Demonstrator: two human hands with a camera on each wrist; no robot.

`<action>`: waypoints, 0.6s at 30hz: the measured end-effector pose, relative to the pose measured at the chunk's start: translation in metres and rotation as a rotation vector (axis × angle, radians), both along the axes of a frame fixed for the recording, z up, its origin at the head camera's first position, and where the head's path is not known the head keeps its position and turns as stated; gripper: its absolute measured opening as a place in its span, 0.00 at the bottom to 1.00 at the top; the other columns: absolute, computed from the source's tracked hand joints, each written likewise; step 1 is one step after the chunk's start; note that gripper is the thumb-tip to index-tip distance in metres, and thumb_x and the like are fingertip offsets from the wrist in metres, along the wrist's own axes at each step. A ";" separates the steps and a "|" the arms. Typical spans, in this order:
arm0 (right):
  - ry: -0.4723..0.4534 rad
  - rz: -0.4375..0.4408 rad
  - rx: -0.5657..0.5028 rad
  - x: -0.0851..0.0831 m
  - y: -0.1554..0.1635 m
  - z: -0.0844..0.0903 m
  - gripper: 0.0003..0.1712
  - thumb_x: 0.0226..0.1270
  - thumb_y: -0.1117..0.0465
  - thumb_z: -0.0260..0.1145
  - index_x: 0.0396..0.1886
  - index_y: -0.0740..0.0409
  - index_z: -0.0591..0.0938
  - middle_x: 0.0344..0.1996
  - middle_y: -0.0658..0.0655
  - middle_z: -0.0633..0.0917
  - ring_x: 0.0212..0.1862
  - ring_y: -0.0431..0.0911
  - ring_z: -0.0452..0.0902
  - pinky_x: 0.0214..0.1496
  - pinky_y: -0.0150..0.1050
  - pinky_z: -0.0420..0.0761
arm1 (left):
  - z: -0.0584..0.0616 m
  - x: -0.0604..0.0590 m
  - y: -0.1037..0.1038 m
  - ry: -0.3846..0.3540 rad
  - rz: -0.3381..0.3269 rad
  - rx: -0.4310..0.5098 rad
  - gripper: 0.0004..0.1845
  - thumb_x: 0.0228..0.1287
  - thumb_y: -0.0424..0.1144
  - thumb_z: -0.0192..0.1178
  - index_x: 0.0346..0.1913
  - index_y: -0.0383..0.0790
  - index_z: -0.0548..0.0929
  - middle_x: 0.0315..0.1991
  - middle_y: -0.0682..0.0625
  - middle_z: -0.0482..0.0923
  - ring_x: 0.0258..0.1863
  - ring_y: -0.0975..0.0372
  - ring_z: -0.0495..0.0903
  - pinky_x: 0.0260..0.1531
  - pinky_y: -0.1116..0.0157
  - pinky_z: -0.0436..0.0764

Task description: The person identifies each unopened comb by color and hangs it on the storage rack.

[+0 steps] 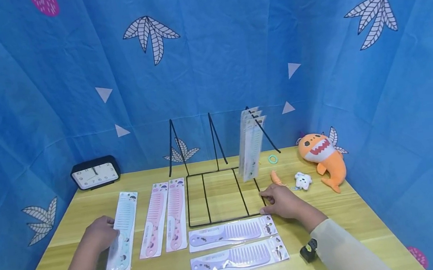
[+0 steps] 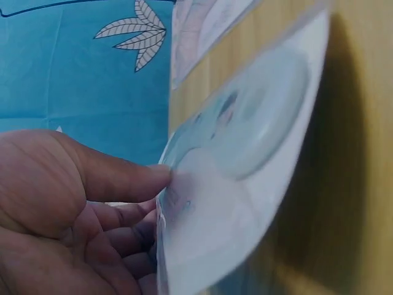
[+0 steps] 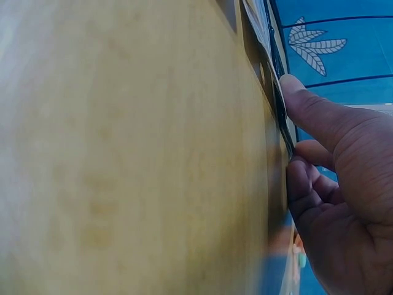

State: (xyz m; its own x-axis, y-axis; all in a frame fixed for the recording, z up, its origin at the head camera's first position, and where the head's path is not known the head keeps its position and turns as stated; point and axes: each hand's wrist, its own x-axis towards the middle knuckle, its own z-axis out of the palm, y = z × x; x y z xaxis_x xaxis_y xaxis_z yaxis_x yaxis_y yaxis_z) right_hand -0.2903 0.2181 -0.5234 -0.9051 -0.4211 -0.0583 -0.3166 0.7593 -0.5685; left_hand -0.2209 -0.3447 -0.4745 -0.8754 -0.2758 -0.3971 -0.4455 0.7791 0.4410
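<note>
Left hand [image 1: 100, 234] pinching blue comb pack [image 1: 122, 231], right hand [image 1: 283, 201] pinching wire rack [image 1: 222, 195] corner; pack print too blurred to read.

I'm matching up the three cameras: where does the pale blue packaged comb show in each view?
Head: pale blue comb lies at lower left, under the left hand.
Left wrist: its pack fills the middle, thumb against its edge.
Right wrist: not in it.
Shared landmark: the wooden table.

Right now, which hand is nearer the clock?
Left. The left hand grips the blue comb just in front of the clock; the right hand holds the wire rack far across the table.
</note>
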 end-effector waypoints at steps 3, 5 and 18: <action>-0.001 0.002 0.000 0.000 0.000 0.000 0.39 0.68 0.52 0.82 0.72 0.67 0.81 0.40 0.51 0.78 0.42 0.43 0.72 0.45 0.41 0.75 | 0.004 0.003 -0.001 0.016 -0.001 0.004 0.28 0.80 0.33 0.52 0.74 0.18 0.65 0.58 0.25 0.76 0.54 0.38 0.79 0.54 0.41 0.81; 0.001 0.008 -0.005 0.000 0.000 0.000 0.39 0.68 0.52 0.82 0.72 0.68 0.81 0.40 0.51 0.78 0.42 0.44 0.72 0.45 0.41 0.75 | 0.007 0.005 -0.001 0.032 0.010 0.011 0.28 0.81 0.33 0.51 0.75 0.19 0.64 0.59 0.25 0.76 0.55 0.37 0.79 0.53 0.41 0.81; 0.009 0.016 -0.007 0.000 0.001 -0.001 0.40 0.68 0.50 0.82 0.72 0.67 0.81 0.39 0.51 0.78 0.41 0.43 0.71 0.44 0.40 0.74 | 0.043 0.020 0.001 0.148 0.041 0.032 0.26 0.83 0.37 0.51 0.75 0.24 0.65 0.60 0.26 0.76 0.53 0.40 0.79 0.44 0.52 0.83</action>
